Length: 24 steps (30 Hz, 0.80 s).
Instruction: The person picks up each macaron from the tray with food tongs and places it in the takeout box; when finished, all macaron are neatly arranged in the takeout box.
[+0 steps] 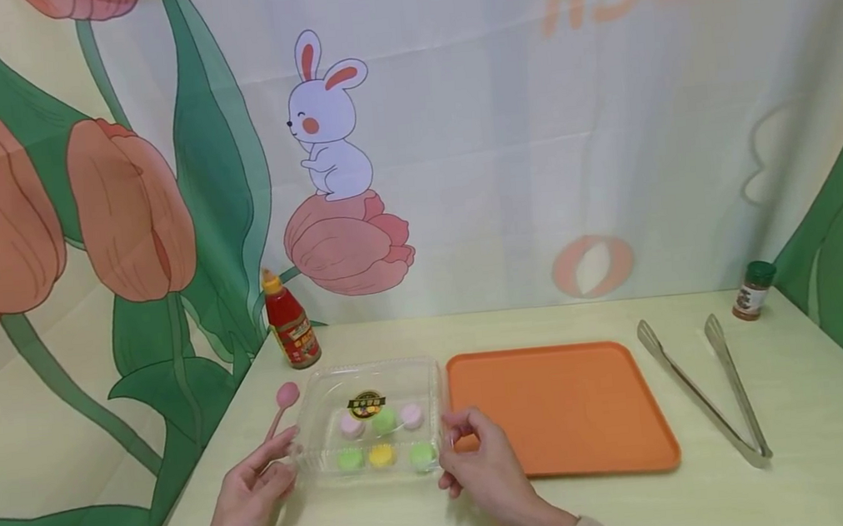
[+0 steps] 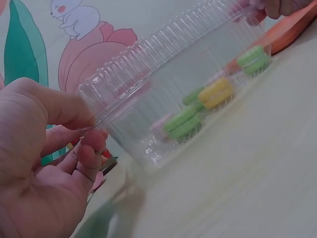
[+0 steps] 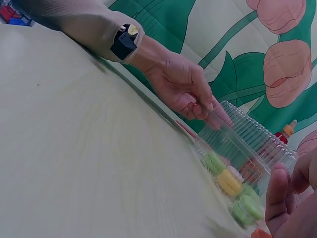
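A clear plastic clamshell box (image 1: 322,414) with a dark label on its lid is at the centre left of the table in the head view. Inside lie several macarons (image 1: 382,456), green, yellow and pale pink; the lid covers them. My left hand (image 1: 249,495) pinches the box's left rim between thumb and fingers, as the left wrist view (image 2: 44,153) shows. At the opposite side, my right hand (image 1: 488,466) pinches the right rim. Whether the bottom of the box touches the table, I cannot tell.
An orange tray (image 1: 563,418) lies just right of the box. Farther right are metal tongs (image 1: 705,405), spread apart, and a green-capped spice jar (image 1: 753,292). A red sauce bottle (image 1: 294,333) stands at the back left, near a pink spoon (image 1: 287,394). A printed cloth hangs behind.
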Available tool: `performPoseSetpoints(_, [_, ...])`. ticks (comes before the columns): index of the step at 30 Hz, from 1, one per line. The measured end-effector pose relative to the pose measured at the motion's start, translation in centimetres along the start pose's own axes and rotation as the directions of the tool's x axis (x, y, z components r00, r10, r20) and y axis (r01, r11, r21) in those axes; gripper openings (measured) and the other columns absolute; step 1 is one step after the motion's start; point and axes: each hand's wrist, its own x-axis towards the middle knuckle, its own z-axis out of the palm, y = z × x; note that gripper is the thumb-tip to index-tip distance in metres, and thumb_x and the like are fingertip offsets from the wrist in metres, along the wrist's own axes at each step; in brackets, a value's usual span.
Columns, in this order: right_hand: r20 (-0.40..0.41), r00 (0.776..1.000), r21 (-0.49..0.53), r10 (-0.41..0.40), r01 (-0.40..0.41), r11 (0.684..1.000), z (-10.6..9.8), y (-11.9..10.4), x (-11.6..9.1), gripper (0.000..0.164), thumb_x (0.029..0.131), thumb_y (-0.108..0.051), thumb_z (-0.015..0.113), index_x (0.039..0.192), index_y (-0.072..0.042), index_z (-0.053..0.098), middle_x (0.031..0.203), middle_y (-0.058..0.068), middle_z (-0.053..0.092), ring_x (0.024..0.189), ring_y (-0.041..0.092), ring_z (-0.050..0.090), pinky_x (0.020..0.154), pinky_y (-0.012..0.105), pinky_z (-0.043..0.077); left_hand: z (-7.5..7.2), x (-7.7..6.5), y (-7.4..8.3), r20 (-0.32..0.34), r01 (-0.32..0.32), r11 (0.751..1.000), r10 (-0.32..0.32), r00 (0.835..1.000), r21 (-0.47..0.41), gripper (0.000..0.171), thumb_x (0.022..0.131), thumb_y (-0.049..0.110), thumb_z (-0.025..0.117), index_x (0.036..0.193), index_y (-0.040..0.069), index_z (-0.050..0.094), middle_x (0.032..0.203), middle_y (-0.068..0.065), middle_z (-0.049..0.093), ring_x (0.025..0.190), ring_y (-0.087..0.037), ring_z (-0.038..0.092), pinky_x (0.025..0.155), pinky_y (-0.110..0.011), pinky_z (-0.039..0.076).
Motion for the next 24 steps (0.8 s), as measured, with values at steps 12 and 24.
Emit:
performPoseSetpoints(12, [-0.041,0.999,0.048,0.031,-0.029,0.998,0.55,-0.03,0.05,0.051,0.094,0.010,0.066,0.145,0.005,0.059,0.113,0.009,0.055,0.064,0.015,0.067,0.053,0.024,0.057,0.17,0.08,0.06,-0.014,-0.029,0.999,0.028,1.000,-0.021,0.052,0.108,-0.003,0.065,0.159,0.001,0.058,0.127,-0.005,0.066,0.090,-0.009,0.060,0.079,-0.023,0.056])
performPoseSetpoints(24, [-0.016,0.998,0.031,0.053,-0.053,0.998,0.56,-0.41,0.05,0.055,0.097,0.008,0.065,0.150,0.003,0.051,0.107,0.011,0.059,0.062,0.017,0.067,0.052,0.026,0.057,0.30,0.48,-0.06,-0.052,0.053,0.998,-0.052,0.997,0.021,0.052,0.109,0.003,0.061,0.160,0.008,0.060,0.127,-0.001,0.064,0.096,-0.016,0.059,0.081,-0.027,0.054])
